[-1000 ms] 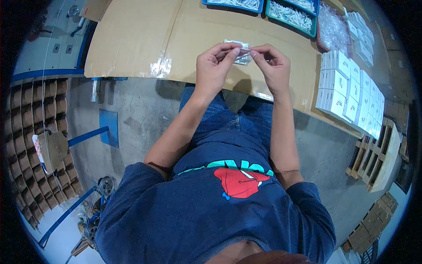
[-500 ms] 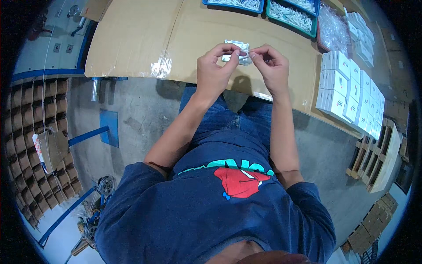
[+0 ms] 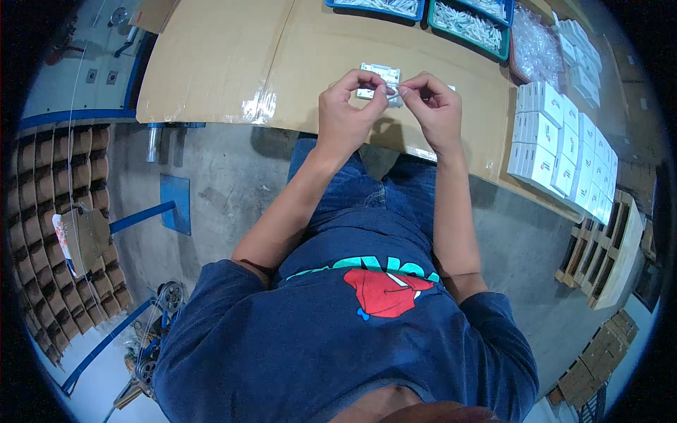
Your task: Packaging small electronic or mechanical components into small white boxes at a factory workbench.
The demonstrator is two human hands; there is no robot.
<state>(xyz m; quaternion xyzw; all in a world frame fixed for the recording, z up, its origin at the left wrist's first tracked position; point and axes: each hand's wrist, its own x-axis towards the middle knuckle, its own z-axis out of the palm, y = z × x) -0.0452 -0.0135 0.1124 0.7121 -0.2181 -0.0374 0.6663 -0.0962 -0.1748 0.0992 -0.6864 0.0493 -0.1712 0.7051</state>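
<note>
My left hand [image 3: 348, 116] and my right hand [image 3: 437, 116] meet just above the near part of the cardboard-covered table [image 3: 211, 63]. Both are closed in a pinch of thumb and forefinger, their tips nearly touching. Whatever lies between the fingertips is too small to make out. Right behind and beneath the fingers, a white plastic piece with a moulded shape [image 3: 384, 72] rests on the cardboard, partly hidden by the left hand. A small bit of something white [image 3: 452, 88] shows beside my right hand's knuckles.
Blue and green trays [image 3: 465, 46] of small white parts stand at the far side, beside a reddish bin of clear plastic bags [image 3: 534, 46]. Stacked white boxes [image 3: 539, 134] line the table's right edge. A wooden pallet [image 3: 599, 247] lies on the floor at right.
The fingertips have shifted slightly; a pale strip seen between them before no longer shows clearly. A white bit has come into view by my right knuckles.
</note>
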